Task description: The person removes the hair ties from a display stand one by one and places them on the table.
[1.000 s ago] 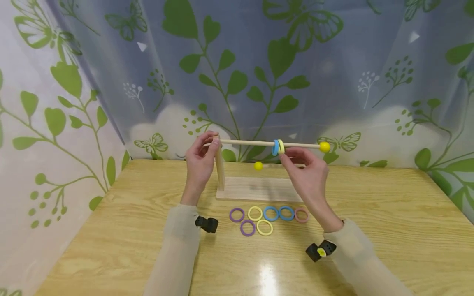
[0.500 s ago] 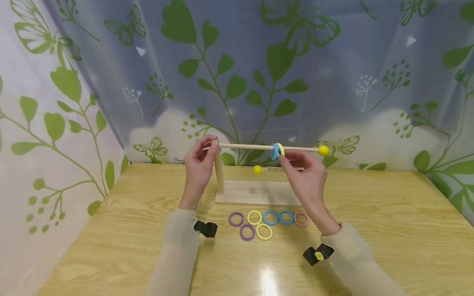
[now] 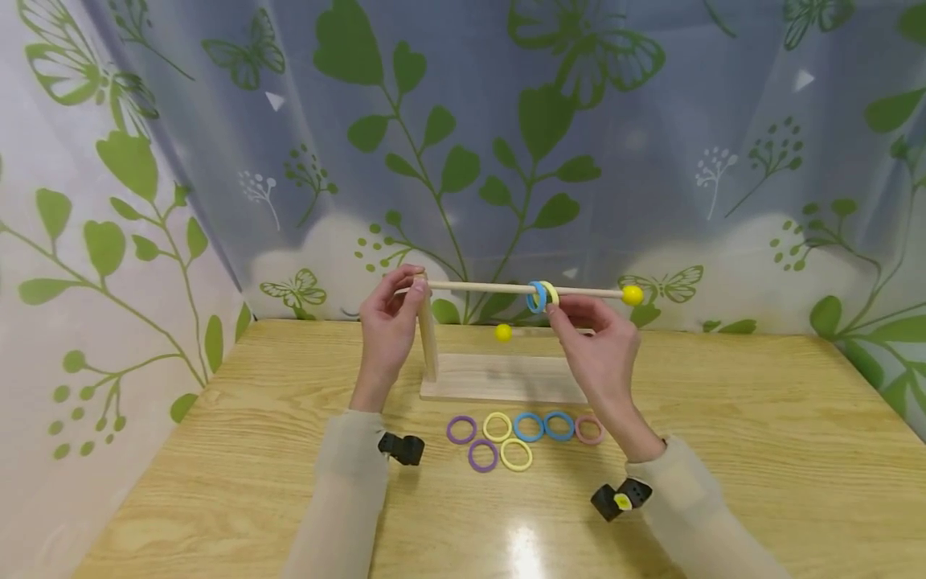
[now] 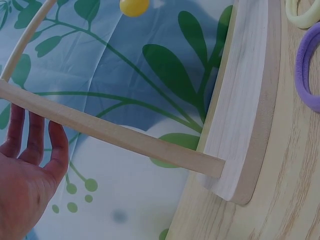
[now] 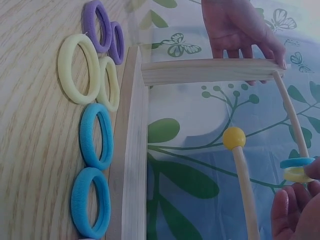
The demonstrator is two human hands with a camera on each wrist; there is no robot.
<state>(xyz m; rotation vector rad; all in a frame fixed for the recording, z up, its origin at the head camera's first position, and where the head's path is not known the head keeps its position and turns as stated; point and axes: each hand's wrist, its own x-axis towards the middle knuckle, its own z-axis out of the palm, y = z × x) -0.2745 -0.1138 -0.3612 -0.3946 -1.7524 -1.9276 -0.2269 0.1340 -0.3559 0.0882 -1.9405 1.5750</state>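
My left hand (image 3: 391, 314) grips the top of the upright post (image 3: 428, 346) of a wooden stand, thumb in front. From that post a thin wooden rod (image 3: 481, 286) reaches right, ending in a yellow ball (image 3: 633, 295). A blue hair tie (image 5: 295, 162) and a pale yellow hair tie (image 5: 296, 175) hang side by side around the rod. Thumb and fingers of my right hand (image 3: 600, 334) pinch the yellow one, past the rod's middle; the blue one touches it on the left. Parts of the fingertips are hidden behind the ties.
A lower rod with a yellow ball (image 3: 502, 332) points left, its far end behind my right hand. The flat base (image 3: 499, 378) rests on the table. In front lie purple (image 3: 461, 429), yellow (image 3: 497, 427), blue (image 3: 529, 427) and pink (image 3: 589, 429) hair ties. A patterned curtain (image 3: 463, 121) hangs behind.
The whole view has shifted slightly. The blue and yellow ties have turned more face-on and tilted on the rod. My left hand keeps its grip on the post.
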